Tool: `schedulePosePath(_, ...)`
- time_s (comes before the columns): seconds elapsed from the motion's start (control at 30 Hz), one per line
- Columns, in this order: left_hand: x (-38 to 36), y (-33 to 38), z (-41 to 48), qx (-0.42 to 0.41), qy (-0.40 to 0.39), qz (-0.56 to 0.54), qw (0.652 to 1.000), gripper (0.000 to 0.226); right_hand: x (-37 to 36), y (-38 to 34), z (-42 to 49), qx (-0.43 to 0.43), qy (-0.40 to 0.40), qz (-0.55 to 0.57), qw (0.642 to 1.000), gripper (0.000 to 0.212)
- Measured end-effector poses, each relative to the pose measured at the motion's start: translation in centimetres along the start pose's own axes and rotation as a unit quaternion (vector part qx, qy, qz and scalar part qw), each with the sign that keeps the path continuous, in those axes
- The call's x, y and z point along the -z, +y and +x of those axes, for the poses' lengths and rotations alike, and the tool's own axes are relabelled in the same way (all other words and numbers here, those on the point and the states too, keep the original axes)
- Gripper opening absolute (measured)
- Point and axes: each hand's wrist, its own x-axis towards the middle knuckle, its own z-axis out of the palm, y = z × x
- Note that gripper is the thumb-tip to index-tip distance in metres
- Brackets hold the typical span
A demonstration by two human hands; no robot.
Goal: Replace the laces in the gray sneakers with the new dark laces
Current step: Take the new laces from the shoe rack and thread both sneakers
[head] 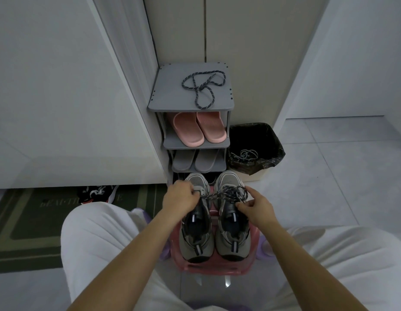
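Two gray sneakers stand side by side on a pink stool (208,269) between my knees, toes pointing away. My left hand (180,197) pinches one end of a dark speckled lace (228,193) over the left sneaker (196,241). The lace runs across to the right sneaker (233,241), where it lies bunched over the tongue. My right hand (254,209) holds the lace there with curled fingers and thumb. A second dark speckled lace (203,87) lies looped on top of the gray shoe rack (166,95).
The rack holds pink slippers (198,129) and gray slippers (195,161) on lower shelves. A bin lined with a black bag (255,149) stands right of it, with pale old laces (244,154) inside. A green doormat (31,223) lies left, white cabinet panels on both sides.
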Motion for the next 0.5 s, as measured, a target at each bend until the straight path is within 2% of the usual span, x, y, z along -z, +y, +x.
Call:
schedulePosePath(0.1,-1.2,2.7,0.1,-0.094,0.025,0.005,0.995,0.03,0.0,0.0,0.0,-0.006,0.006,0.001,1.0,0.058)
schedulePosePath(0.2,-2.8,5.2,-0.1,-0.156,-0.023,0.027,0.987,0.03,0.0,0.0,0.0,-0.014,0.005,-0.001,1.0,0.056)
schedulePosePath(0.3,-4.0,6.4,-0.1,-0.161,-0.049,0.076,0.983,0.022,0.1,-0.2,0.1,-0.02,0.007,-0.005,1.0,0.054)
schedulePosePath(0.5,-3.5,5.7,0.3,-0.108,-0.048,0.023,0.993,0.017,0.2,0.0,0.1,-0.032,0.007,0.0,0.999,0.058)
